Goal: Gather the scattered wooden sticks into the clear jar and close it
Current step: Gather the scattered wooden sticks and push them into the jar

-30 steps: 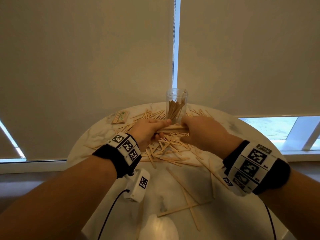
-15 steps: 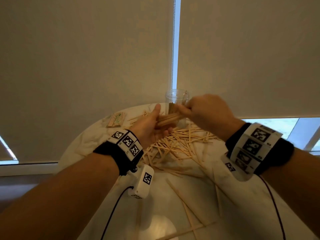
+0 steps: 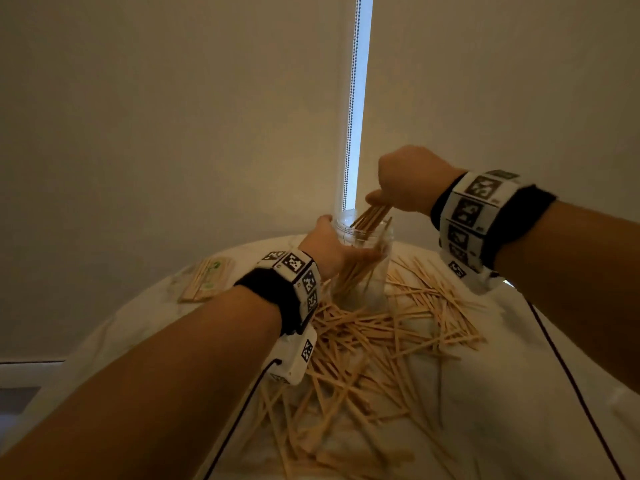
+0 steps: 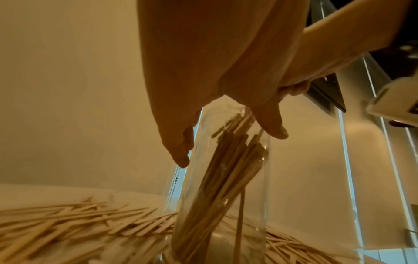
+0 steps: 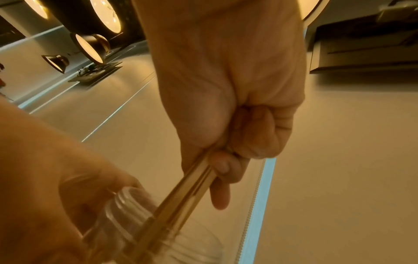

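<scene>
**Wooden sticks going into a clear jar on a pale counter**

Wooden, thin and flat, the pale sticks [image 3: 391,337] lie crisscrossed in a loose heap across the middle of a round, white marbled counter [image 3: 540,393]. At the far left of the counter, well apart from the heap, sits a small wrapped packet of sticks [image 3: 207,279] with a green mark on its label.

Moving right, the left hand [image 3: 327,249] reaches forward and wraps around the upper part of the jar [image 3: 375,271], thumb on one side and fingers [image 4: 179,148] on the other, holding it. The wrist wears a black band with white tags printed in black squares, and a dark cable trails from it.

The jar is clear, tall and cylindrical, with screw threads at its open neck and no lid on it. It stands on the counter at the far edge of the heap. Inside, a bunch of sticks leans at a slant, ends down at the base.

Further right and higher, the right hand [image 3: 410,183] hovers just above the jar's mouth. Its fingers [image 5: 260,135] are curled tightly around a held bundle [image 5: 192,180] of sticks, whose lower ends angle down into the jar's opening. This wrist wears the same tagged band.

Behind everything hang beige roller blinds [image 3: 173,116], with a bright vertical gap between them.
</scene>
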